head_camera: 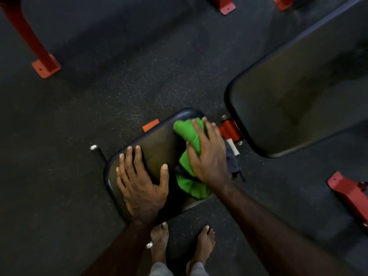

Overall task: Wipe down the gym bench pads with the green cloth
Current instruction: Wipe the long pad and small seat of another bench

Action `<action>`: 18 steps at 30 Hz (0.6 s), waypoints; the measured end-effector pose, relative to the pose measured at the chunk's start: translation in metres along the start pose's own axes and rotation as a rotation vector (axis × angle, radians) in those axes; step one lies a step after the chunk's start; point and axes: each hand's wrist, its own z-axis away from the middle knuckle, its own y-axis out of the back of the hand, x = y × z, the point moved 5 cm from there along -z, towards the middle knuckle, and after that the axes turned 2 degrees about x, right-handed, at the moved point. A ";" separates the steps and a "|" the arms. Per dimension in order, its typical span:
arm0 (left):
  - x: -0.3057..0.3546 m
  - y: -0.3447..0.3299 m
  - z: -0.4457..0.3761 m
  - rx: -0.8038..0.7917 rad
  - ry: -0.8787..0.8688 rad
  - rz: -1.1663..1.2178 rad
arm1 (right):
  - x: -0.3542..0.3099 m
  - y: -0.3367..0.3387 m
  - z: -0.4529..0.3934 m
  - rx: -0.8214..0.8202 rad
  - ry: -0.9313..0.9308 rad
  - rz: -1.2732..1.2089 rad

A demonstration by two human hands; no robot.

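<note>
A small black seat pad (159, 140) of the gym bench lies below me at the centre. The crumpled green cloth (188, 130) lies on its right half. My right hand (207, 154) presses flat on the cloth with straight fingers spread over it. My left hand (139, 180) rests flat on the pad's left part, fingers spread. The long black back pad (294, 96) slopes away at the right, joined by an orange hinge bracket (229, 130).
Dark rubber floor all around. Orange frame legs and feet stand at the far left (42, 64), top centre (226, 5) and right (350, 194). A dark cloth (232, 160) hangs by the hinge. My bare feet (159, 242) stand just in front of the seat pad.
</note>
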 end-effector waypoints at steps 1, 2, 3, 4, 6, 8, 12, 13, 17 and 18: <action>-0.001 0.000 0.000 0.000 0.002 0.003 | 0.004 0.001 0.018 -0.024 0.068 0.013; 0.001 0.000 0.000 -0.004 0.003 0.009 | 0.015 0.006 0.034 -0.030 0.078 0.017; 0.001 0.000 0.000 -0.006 0.006 0.010 | 0.028 0.010 0.045 -0.011 0.034 0.019; 0.001 0.001 -0.001 -0.005 0.007 0.008 | 0.040 0.013 0.046 0.013 -0.056 -0.006; 0.002 0.000 -0.001 0.001 0.008 0.006 | 0.056 0.015 0.027 0.064 -0.349 -0.106; 0.000 -0.001 0.000 0.009 0.006 -0.011 | 0.048 0.008 0.000 0.116 -0.536 -0.132; 0.000 -0.001 0.001 0.033 -0.012 -0.012 | -0.005 -0.002 0.009 0.085 -0.143 0.005; -0.001 -0.001 0.001 0.040 -0.013 -0.015 | -0.008 -0.003 0.025 0.030 -0.053 0.005; 0.002 0.000 0.001 0.044 -0.014 -0.010 | 0.031 0.008 0.072 0.010 -0.159 0.027; 0.002 0.000 0.000 0.046 -0.014 -0.008 | 0.038 0.010 0.066 0.041 -0.253 0.006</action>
